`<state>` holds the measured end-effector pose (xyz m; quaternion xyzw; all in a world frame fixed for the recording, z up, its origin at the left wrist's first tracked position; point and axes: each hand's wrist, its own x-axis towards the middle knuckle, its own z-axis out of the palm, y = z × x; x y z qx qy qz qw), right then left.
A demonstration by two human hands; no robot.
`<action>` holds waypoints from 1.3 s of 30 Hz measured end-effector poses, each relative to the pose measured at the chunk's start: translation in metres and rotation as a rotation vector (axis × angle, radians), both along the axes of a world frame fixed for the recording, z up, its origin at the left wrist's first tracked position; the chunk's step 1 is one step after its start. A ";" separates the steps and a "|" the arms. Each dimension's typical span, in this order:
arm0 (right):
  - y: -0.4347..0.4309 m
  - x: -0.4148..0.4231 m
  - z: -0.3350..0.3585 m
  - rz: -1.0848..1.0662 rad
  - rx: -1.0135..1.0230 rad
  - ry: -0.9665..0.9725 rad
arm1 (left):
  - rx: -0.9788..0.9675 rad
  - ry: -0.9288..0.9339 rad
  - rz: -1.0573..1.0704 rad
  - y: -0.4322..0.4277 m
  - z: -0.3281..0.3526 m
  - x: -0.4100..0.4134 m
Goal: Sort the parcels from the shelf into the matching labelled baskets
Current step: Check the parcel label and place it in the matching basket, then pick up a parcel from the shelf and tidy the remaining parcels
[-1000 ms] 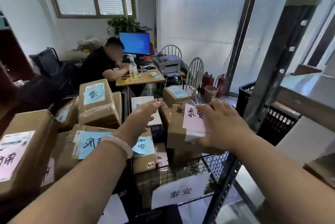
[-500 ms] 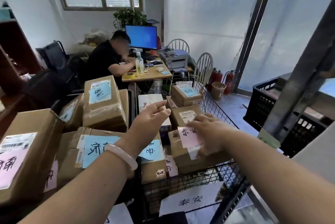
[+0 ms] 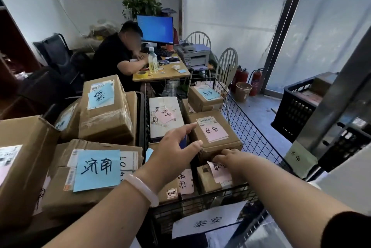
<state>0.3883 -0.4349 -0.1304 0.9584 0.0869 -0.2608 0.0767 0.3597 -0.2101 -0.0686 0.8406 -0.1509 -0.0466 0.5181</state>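
Wire basket (image 3: 253, 133) holds taped cardboard parcels (image 3: 204, 98); inside it, my pink-labelled box (image 3: 215, 134) lies flat on top. My left hand (image 3: 172, 153), fingers spread straight, touches its left edge; my right hand (image 3: 230, 157) presses straight fingers against its near face.

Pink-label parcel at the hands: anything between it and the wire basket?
Nothing visible. The pink-label parcel already lies in the wire basket, atop other parcels; the right hand is at its near edge, the left hand beside it.

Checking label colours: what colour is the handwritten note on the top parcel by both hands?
Pink note on the brown parcel; only the head view shows it.
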 end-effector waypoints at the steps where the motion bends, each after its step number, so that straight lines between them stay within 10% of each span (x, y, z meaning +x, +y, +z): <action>1: 0.000 0.002 -0.005 0.001 -0.004 0.015 | 0.027 -0.011 0.001 -0.002 -0.002 -0.001; 7: 0.001 0.003 -0.011 -0.012 -0.034 0.042 | 0.228 -0.136 -0.065 -0.011 -0.018 -0.004; 17: -0.007 -0.097 0.043 -0.262 0.326 -0.653 | 0.548 -0.378 -0.098 -0.034 -0.032 -0.015; 26: 0.008 -0.256 0.053 -0.552 0.252 -1.043 | 0.427 -0.652 -0.411 -0.088 -0.007 -0.080; 39: 0.057 -0.488 0.046 -1.179 -0.019 -1.121 | 0.137 -0.640 -0.999 -0.146 -0.034 -0.269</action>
